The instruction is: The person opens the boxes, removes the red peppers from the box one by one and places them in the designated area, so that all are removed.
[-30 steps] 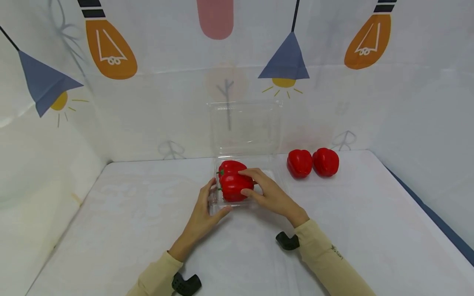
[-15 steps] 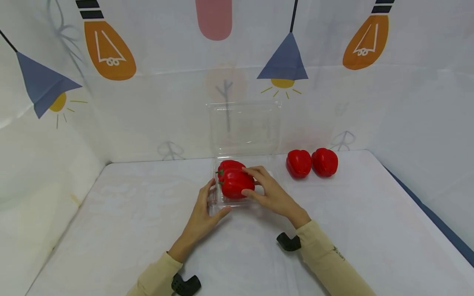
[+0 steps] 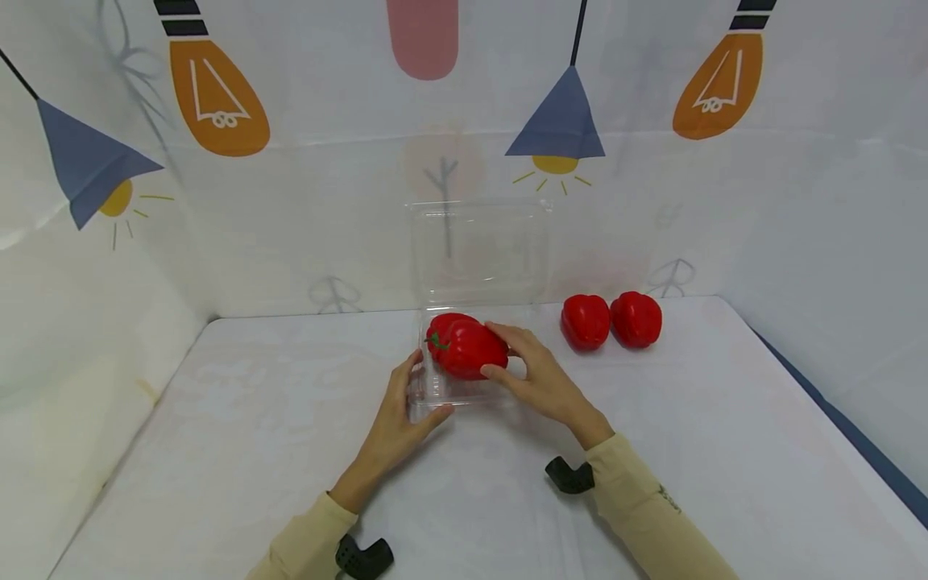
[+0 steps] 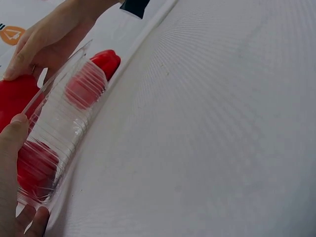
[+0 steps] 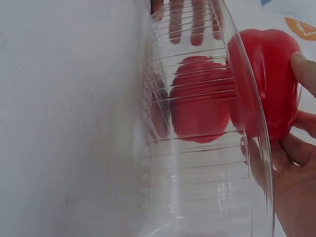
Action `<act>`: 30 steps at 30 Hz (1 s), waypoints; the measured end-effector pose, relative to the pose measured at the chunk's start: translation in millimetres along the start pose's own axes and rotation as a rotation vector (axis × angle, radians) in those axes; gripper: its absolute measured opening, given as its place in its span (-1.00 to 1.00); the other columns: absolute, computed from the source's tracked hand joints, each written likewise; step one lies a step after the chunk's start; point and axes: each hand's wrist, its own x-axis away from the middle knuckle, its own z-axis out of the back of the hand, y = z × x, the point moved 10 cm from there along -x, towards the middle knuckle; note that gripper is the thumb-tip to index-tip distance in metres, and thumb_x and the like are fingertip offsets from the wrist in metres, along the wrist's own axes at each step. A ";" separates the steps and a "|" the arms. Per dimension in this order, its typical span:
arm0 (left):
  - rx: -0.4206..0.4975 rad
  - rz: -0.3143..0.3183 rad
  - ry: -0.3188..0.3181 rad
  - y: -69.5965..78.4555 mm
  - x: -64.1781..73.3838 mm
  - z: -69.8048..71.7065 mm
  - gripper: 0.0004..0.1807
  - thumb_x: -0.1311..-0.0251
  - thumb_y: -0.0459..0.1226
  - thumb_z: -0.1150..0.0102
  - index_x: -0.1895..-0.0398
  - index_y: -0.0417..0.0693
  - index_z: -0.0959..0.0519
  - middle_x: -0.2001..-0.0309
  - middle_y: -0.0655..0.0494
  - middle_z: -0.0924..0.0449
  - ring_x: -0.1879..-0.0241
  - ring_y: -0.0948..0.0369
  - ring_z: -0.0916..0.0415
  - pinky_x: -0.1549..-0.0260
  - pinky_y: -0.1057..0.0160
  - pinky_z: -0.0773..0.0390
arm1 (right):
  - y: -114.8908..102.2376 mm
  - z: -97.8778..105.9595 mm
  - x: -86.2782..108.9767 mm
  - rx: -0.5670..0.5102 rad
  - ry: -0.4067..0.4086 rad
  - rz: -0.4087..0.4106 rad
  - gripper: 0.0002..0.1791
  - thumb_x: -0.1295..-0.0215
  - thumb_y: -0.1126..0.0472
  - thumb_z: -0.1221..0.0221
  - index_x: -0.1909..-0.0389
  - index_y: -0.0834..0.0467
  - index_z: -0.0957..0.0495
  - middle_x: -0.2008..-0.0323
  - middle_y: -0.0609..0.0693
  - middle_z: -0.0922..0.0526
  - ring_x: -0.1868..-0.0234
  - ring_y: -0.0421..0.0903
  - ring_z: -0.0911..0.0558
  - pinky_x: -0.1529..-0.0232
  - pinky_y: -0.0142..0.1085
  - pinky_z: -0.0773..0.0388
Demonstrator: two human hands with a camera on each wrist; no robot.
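On my head view, the right hand [image 3: 542,385], just right of centre, had a glossy red bell pepper with a green stem [image 3: 473,351] between its thumb and fingers, which were parted only by the pepper's width. That pepper was over the clear plastic hinged container [image 3: 464,392] at mid-frame, stem to the left; my right wrist view showed much of it above the rim. The left hand [image 3: 397,427], left of centre, was spread wide, fingers along the container's left wall and thumb at its front edge. I saw a second red bell pepper [image 3: 442,324] inside, mostly hidden behind the gripped one; whether the two touched I couldn't tell. The transparent lid [image 3: 478,251] stood raised above them. Right of centre, a matching red pepper pair [image 3: 586,322] sat side by side on the white cloth-covered table [image 3: 275,419].
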 end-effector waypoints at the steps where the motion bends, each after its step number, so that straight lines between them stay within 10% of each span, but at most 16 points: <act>1: 0.000 -0.001 0.001 -0.3 -0.1 -0.3 0.02 -0.01 0.02 -0.36 -0.48 0.14 0.03 -0.39 0.07 -0.14 -0.31 0.01 -0.26 -0.16 -0.10 -0.44 | 0.8 0.1 0.4 -0.006 -0.004 -0.004 -0.23 -0.19 -0.11 -0.23 -0.40 -0.08 -0.18 -0.30 -0.13 -0.31 -0.25 -0.08 -0.39 -0.11 -0.08 -0.55; 17: 0.029 0.031 -0.006 12.3 -0.1 1.0 0.01 -0.01 -0.21 -0.39 -0.47 -0.07 0.03 -0.39 -0.14 -0.12 -0.31 -0.15 -0.21 -0.14 -0.17 -0.42 | 3.3 16.7 5.7 -0.082 0.053 0.006 -0.21 -0.15 -0.02 -0.28 -0.38 -0.11 -0.13 -0.26 -0.10 -0.31 -0.24 -0.08 -0.36 -0.15 -0.01 -0.50; 30: -0.002 0.008 -0.001 -3.4 0.3 -0.3 0.03 0.00 0.05 -0.35 -0.47 0.13 0.03 -0.39 0.09 -0.12 -0.32 0.05 -0.24 -0.15 -0.10 -0.44 | 13.2 27.9 13.3 -0.050 0.125 -0.035 -0.15 -0.10 -0.01 -0.32 -0.39 -0.13 -0.13 -0.23 -0.11 -0.30 -0.21 -0.08 -0.36 -0.06 -0.04 -0.57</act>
